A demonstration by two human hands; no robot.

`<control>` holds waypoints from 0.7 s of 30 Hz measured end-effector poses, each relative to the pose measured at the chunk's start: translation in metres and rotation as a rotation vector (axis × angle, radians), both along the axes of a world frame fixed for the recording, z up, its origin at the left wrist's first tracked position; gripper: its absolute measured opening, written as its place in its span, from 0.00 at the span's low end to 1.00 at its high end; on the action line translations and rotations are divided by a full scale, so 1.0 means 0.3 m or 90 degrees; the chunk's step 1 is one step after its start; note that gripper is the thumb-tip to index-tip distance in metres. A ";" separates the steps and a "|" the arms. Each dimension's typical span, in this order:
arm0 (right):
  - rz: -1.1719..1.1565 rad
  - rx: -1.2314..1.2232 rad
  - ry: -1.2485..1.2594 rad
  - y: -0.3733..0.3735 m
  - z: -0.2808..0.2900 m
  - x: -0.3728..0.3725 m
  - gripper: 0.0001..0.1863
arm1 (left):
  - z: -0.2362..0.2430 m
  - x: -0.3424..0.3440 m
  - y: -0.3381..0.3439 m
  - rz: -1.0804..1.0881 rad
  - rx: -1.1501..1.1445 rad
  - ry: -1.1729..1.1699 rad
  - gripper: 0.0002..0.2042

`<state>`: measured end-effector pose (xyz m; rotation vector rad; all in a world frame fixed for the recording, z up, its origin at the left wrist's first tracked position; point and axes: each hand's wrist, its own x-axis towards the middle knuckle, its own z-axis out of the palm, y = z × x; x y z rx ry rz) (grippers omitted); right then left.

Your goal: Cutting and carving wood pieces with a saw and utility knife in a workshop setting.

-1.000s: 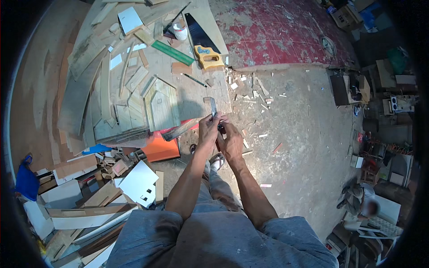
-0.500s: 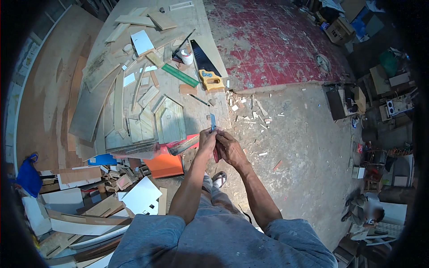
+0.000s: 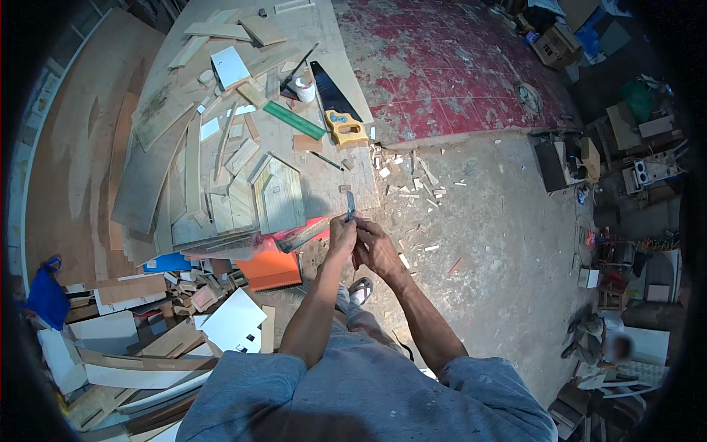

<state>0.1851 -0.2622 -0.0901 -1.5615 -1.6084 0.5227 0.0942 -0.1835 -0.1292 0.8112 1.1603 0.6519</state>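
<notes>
Strip (image 3: 350, 202) pinched in left hand (image 3: 342, 235), pointing toward 12 o'clock; hold of right hand (image 3: 379, 249) unclear; handling step, next apparently needing steadiness

I hold a slim, flat blade (image 3: 350, 201) of grey-blue metal out in front of me, its lower end gripped in my left hand (image 3: 342, 236). It looks straight and narrow, has a pale shine on it, and sticks out past my hand, pointing away from me. Nearer my body, a dark red piece (image 3: 356, 259) shows as a thin sliver between my left hand and my right hand (image 3: 378, 249), which curls in close; my hands hide whether the blade and the red piece are joined
</notes>
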 end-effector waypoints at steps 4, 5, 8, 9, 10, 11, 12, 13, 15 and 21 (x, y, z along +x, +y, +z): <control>-0.149 -0.124 0.059 0.023 0.016 -0.050 0.15 | 0.027 -0.001 0.026 -0.028 0.009 -0.041 0.13; -0.150 -0.126 0.060 0.018 0.007 -0.051 0.15 | 0.040 0.004 0.034 -0.029 0.007 -0.040 0.13; -0.079 0.043 -0.010 0.007 -0.003 -0.069 0.13 | 0.060 0.006 0.067 0.015 -0.014 -0.057 0.16; -0.083 0.022 0.002 0.004 -0.003 -0.081 0.14 | 0.065 -0.001 0.082 0.011 -0.011 -0.064 0.16; -0.089 0.000 0.017 0.010 0.002 -0.088 0.15 | 0.066 -0.003 0.094 0.006 -0.009 -0.069 0.17; -0.088 0.002 0.017 0.018 0.007 -0.095 0.15 | 0.068 -0.002 0.097 0.010 0.001 -0.074 0.17; -0.121 0.016 0.026 0.026 0.013 -0.102 0.16 | 0.071 0.000 0.105 0.011 0.003 -0.074 0.17; -0.154 0.030 0.036 0.029 0.022 -0.105 0.17 | 0.079 0.004 0.111 0.017 -0.003 -0.070 0.17; -0.158 0.034 0.022 0.045 0.040 -0.095 0.18 | 0.091 0.010 0.123 0.024 -0.007 -0.067 0.17; -0.158 0.048 -0.001 0.059 0.035 -0.091 0.19 | 0.088 0.010 0.113 -0.004 -0.019 -0.064 0.16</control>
